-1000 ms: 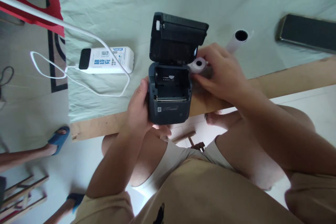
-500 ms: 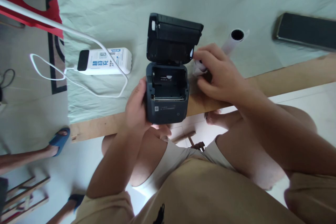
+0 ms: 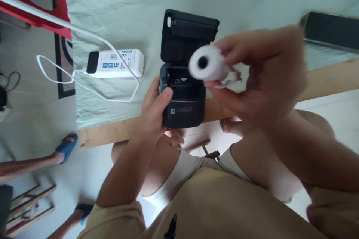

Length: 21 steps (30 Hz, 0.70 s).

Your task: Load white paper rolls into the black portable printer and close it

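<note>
My left hand [image 3: 154, 110] grips the left side of a dark portable printer [image 3: 183, 114], its thumb lying over the top edge. The printer's lid [image 3: 187, 31] stands hinged back, and its inner bay shows a small label. Between the thumb and fingers of my right hand [image 3: 260, 74] is a white paper roll [image 3: 211, 63], its hollow core facing left. A loose end of paper trails off the roll's right side. The roll hangs above the printer's right side and covers part of the lid and bay.
A white power bank [image 3: 116, 62] with a white cable [image 3: 109, 101] lies to the left on the pale green cloth [image 3: 117, 11]. A dark phone-like slab [image 3: 331, 31] rests at the right. The wooden table edge [image 3: 106, 132] runs along the front. Another person's slippered foot [image 3: 67, 147] is at lower left.
My right hand has picked up the paper roll from beside the printer and raised it over the printer's right side. My left thumb has moved onto the printer's top edge.
</note>
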### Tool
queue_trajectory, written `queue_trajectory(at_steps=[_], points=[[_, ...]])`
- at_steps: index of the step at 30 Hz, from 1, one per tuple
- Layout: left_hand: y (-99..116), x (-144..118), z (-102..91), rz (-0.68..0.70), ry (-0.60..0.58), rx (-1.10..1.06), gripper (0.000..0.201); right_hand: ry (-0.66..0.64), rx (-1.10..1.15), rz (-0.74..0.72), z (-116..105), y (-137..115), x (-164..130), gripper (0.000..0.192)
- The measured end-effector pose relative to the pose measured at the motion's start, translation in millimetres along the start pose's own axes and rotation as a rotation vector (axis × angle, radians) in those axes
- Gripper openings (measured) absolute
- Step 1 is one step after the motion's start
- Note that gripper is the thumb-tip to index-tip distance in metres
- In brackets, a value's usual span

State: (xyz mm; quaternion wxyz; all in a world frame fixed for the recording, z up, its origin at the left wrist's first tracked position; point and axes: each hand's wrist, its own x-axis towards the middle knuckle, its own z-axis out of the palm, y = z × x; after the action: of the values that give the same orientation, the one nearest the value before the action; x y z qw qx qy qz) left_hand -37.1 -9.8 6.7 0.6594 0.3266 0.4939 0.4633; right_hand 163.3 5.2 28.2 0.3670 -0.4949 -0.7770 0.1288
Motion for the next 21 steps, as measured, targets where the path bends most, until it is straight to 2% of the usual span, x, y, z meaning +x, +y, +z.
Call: queue_trajectory(at_steps=[2, 4, 8, 10, 13, 16, 18, 20, 21], points=[[-2, 1, 0.1, 0.066, 0.026, 0.013, 0.036, 0.027, -0.031, -0.108, 9, -4, 2, 0.017], [-3, 3, 0.3, 0.073, 0.028, 0.019, 0.033, 0.065, -0.067, -0.185, 20, -2, 5, 0.017], [-3, 4, -0.7, 0.070, 0.028, 0.032, 0.029, 0.014, -0.089, -0.197, 30, 4, 11, 0.019], [-2, 5, -2.4, 0.073, 0.003, 0.037, 0.031, 0.026, -0.115, -0.203, 30, 3, 11, 0.023], [-2, 5, -5.7, 0.084, -0.052, 0.031, 0.037, 0.052, -0.124, -0.320, 28, 1, 4, 0.023], [-3, 6, -9.0, 0.097, -0.059, 0.078, 0.047, -0.022, -0.016, -0.434, 28, 3, -3, 0.019], [-5, 8, -11.7, 0.105, -0.055, 0.128, 0.054, -0.027, 0.106, -0.409, 28, 6, -5, 0.017], [-9, 10, -15.1, 0.126, -0.067, 0.136, 0.056, 0.121, 0.174, -0.307, 27, 10, -4, 0.008], [-12, 12, -17.0, 0.144, -0.079, 0.123, 0.057, 0.194, 0.185, -0.245, 26, 13, -3, 0.014]])
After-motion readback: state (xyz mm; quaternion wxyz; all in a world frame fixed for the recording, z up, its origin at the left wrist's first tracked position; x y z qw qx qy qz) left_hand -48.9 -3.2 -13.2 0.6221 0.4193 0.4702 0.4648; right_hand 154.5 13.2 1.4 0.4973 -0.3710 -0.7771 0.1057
